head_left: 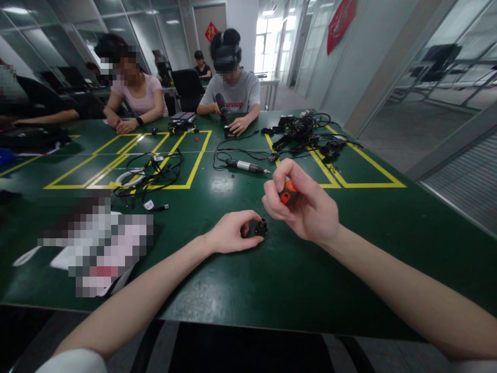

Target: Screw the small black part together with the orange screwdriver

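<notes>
On the green table (310,280), my left hand (233,231) pinches a small round black part (261,228) with a short upright stub, between thumb and fingertips. My right hand (306,204) is raised just to the right of it, with its fingers wrapped round an orange and black handle (288,192). The handle's far end and any tip are hidden or too small to make out. Beyond both hands lies a silver and black pen-shaped electric tool (246,166), its cord running back. Tiny dark pieces (249,181) rest near this tool.
Tangled black cables (155,173) lie at the left and a larger cable pile (301,132) at the back right, over yellow tape outlines. Blurred-out items (112,248) sit at the near left. Across the table, a person (233,93) holds a dark tool; another person (137,96) sits beside.
</notes>
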Available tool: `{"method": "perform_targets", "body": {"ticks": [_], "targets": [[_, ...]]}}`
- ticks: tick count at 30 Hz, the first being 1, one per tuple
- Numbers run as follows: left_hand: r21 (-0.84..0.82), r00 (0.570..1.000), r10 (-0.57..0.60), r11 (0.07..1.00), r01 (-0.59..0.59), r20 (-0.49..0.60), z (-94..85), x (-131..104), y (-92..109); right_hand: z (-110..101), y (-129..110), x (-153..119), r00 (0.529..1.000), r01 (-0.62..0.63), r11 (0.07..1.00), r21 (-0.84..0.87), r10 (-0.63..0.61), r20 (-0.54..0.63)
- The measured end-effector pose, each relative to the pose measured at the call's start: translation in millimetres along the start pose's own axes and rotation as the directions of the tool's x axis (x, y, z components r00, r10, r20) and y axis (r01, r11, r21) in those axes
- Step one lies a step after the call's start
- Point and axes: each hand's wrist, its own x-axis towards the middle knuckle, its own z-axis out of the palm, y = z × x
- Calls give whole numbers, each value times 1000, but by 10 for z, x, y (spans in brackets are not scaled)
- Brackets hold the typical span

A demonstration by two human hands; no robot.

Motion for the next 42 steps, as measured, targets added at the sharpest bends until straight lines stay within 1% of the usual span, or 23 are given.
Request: {"method": "perform_targets", "body": {"ticks": [2, 4, 6, 10, 12, 16, 19, 20, 22, 26, 29, 33, 37, 42], "targets": [[130, 997, 81, 988, -81, 6, -26, -14, -10, 5, 1, 16, 1000, -1, 1000, -24, 1, -7], [221, 988, 150, 963, -151, 20, -57, -22, -20, 5, -2, 25, 1000, -17, 999, -37, 17, -15], [267, 983, 181, 946, -181, 27, -81, -25, -29, 1, -7, 22, 999, -43, 999, -31, 42, -20], [332, 973, 230, 919, -212, -14, -91, -22, -38, -3, -5, 3, 998, -51, 999, -6, 51, -34], [369, 957, 289, 893, -256, -36, -81, -20, -34, 5, 5, 8, 997, -33, 999, -10, 32, -74], [429, 904, 413, 841, -330, -114, -57, -17, -16, 25, 18, 51, 988, -2, 999, -32, -3, -157], [443, 871, 464, 822, -357, -159, -46, -19, -6, 21, 6, 65, 989, -23, 999, -29, 18, -149], [443, 869, 468, 822, -359, -163, -43, -20, -5, 16, -1, 62, 990, -33, 999, -23, 29, -136], [437, 878, 454, 828, -352, -152, -37, -24, -6, 4, -12, 47, 994, -43, 999, -3, 42, -106], [410, 923, 373, 860, -305, -96, -28, -28, -22, -15, -19, 18, 996, -25, 999, 43, 28, -82], [397, 944, 325, 876, -275, -63, -27, -27, -32, -17, -25, 17, 996, -20, 999, 31, 23, -81], [373, 962, 271, 896, -241, -31, -31, -25, -27, -16, -46, 32, 998, -27, 1000, -15, 27, -62], [309, 979, 203, 932, -188, -17, -32, -31, -9, -21, -59, 34, 997, -59, 998, 2, 59, -53], [263, 983, 183, 950, -169, -27, -24, -37, 0, -31, -62, 17, 997, -58, 998, 33, 60, -49]]}}
